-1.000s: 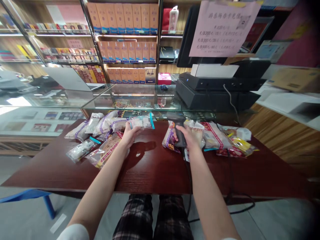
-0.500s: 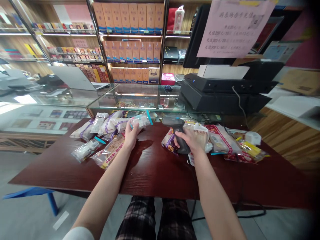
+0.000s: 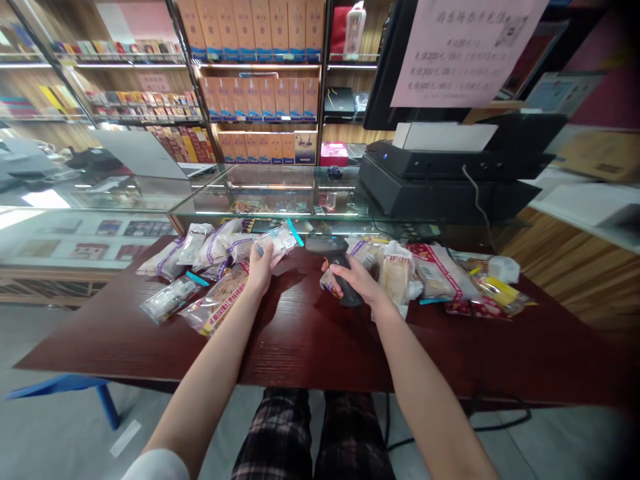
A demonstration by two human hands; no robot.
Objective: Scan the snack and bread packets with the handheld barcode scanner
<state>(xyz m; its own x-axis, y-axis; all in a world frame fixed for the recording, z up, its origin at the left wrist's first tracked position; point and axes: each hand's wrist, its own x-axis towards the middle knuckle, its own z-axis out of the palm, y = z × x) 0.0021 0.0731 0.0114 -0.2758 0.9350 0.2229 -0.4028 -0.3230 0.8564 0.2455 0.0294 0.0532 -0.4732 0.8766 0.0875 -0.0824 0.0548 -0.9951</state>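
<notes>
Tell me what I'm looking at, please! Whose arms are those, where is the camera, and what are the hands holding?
There is no robot here. Those are a person's own bare arms, seen by a camera worn on that person's head, looking forward and down. That's why it feels like you're the one standing there!

The left hand's grip is on a clear packet with a blue end. The right hand's grip is around a dark handheld device that looks like a scanner.

On the dark red table lie a left group of packets and a right group of packets. Behind them are shelves with orange boxes.
</notes>
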